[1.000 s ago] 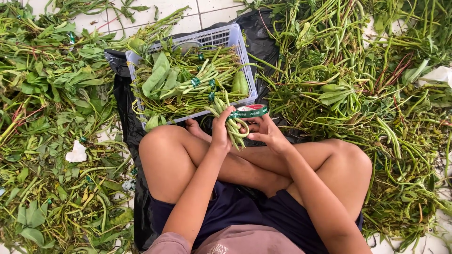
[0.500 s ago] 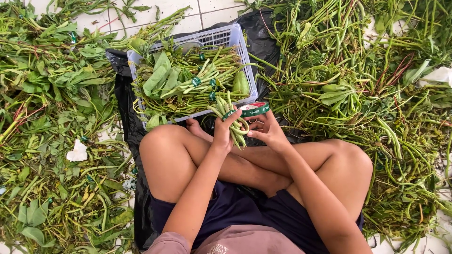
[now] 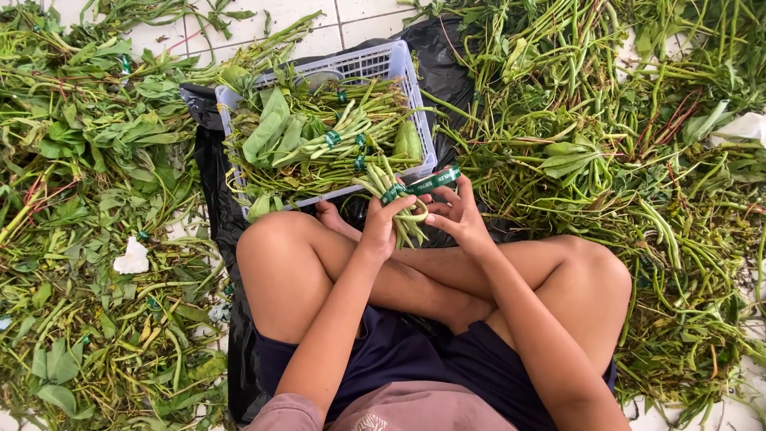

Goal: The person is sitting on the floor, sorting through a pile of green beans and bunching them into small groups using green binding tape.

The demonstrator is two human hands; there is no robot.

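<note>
Green stems fill the view, and a person sits cross-legged on a black plastic sheet [image 3: 215, 191] laid over the tiled floor [image 3: 359, 9], working at a small bundle of green stalks [image 3: 399, 209] held just above the knees. The left hand [image 3: 381, 227] wraps the bundle from the left, its fingers clamped around the stalks near their middle. The bundle's long axis runs on a slant, from the cut ends at upper left, near the crate, down to the lower right toward the lap. The right hand [image 3: 456, 217] sits just beside it on the right, fingers pinched together on a roll of green tape [image 3: 431, 182], whose strip crosses over to the band already around the stalks. So the tape lies up and to the right of the bundle, and the 2 hands almost touch. Directly ahead of the hands stands a pale plastic crate [image 3: 416, 88] holding other tied bundles [image 3: 335, 140] with green bands. Loose piles of leafy stems [image 3: 606, 144] spread on the right, and more cuttings [image 3: 88, 160] lie on the left.
</note>
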